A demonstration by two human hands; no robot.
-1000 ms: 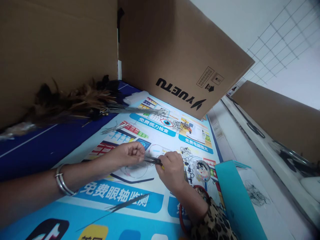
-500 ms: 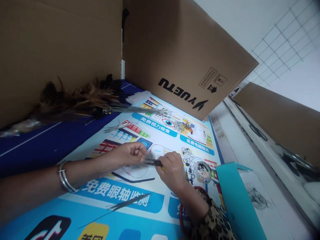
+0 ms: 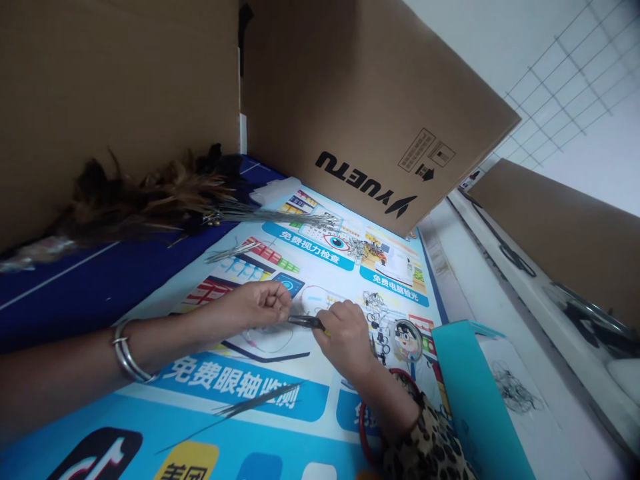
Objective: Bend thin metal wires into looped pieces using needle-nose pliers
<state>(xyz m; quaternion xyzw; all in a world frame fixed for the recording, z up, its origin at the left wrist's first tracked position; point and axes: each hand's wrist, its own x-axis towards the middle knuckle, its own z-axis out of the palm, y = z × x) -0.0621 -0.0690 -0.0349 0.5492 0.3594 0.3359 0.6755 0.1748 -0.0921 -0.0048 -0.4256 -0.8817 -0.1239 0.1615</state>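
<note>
My right hand is closed around the handles of pliers, whose dark jaws point left. My left hand is closed in a pinch right at the tips of the jaws; what its fingers hold is too thin and hidden to make out. Below the hands, a bundle of thin straight wires lies on the printed sheet. Small black wire loops are strewn to the right of my right hand, beside a round clear dish.
Brown cardboard panels stand behind the sheet. Feathers and a longer wire bundle lie at the back left. A red ring-like handle is by my right forearm. On the right are a turquoise box and tangled wire.
The pliers' jaws have turned slightly at my left fingertips. Both hands stay almost in place, and the view has shifted a little.
</note>
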